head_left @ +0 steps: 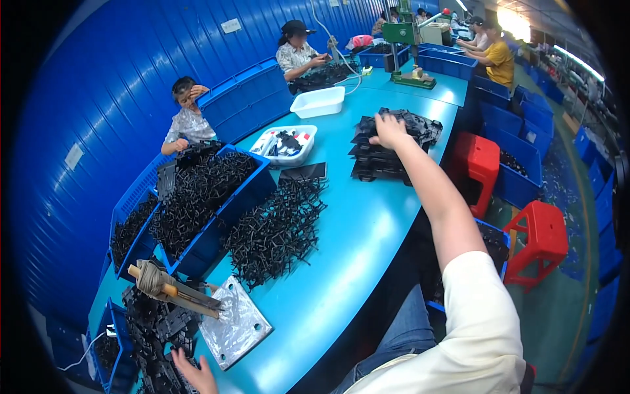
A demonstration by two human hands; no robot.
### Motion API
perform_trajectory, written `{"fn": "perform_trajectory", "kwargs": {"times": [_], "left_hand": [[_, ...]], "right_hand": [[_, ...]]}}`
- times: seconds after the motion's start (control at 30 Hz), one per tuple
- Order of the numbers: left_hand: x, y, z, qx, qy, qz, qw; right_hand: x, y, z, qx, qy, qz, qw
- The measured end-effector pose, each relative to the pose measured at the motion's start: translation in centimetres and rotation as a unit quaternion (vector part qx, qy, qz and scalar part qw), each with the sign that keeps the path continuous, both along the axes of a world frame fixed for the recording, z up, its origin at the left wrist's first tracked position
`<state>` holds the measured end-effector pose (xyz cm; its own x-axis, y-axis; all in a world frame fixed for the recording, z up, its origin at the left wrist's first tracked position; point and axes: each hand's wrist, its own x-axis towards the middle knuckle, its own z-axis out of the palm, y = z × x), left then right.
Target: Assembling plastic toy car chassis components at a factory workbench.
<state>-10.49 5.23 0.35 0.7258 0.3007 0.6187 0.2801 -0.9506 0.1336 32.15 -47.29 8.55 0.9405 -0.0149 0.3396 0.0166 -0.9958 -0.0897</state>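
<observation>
My right hand (388, 129) reaches far across the blue table (354, 249) and rests on top of a stack of black plastic frames (387, 148), fingers bent over its upper edge. My left hand (195, 375) shows at the bottom edge, touching a heap of black moulded parts (154, 328) at the near left. Beside that heap lie a metal plate (236, 325) and a wooden-handled tool wrapped in cord (164, 285). A loose pile of small black plastic pieces (275, 230) covers the middle of the table.
Blue bins (197, 203) full of black pieces stand on the left. A white tray (287, 143), a white tub (318, 102) and a dark phone (303, 173) sit farther back. Other people sit along the blue wall and far end. Red stools (541, 240) stand on the right.
</observation>
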Motion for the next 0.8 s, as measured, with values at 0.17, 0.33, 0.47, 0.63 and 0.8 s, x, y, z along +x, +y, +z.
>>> {"fn": "perform_trajectory", "kwargs": {"times": [0.17, 0.33, 0.47, 0.63, 0.8], "left_hand": [[-0.7, 0.1, 3.3, 0.073, 0.095, 0.156, 0.981], [-1.9, 6.3, -0.5, -0.087, 0.233, 0.223, 0.943], [-1.7, 4.1, -0.7, -0.074, 0.277, 0.226, 0.931], [-1.0, 3.0, 0.7, -0.199, 0.18, 0.087, 0.959], [-1.0, 5.6, -1.1, 0.039, 0.112, 0.153, 0.981]], "right_hand": [[1.2, -2.7, -2.5, 0.04, -0.045, 0.011, 0.998], [-3.0, 1.6, -2.3, 0.041, -0.337, 0.187, 0.922], [-10.5, 7.8, -4.4, 0.186, -0.056, 0.42, 0.887], [-14.5, 12.0, -9.4, 0.094, 0.026, 0.508, 0.856], [-14.3, 14.1, -8.5, 0.101, 0.03, 0.504, 0.857]]}}
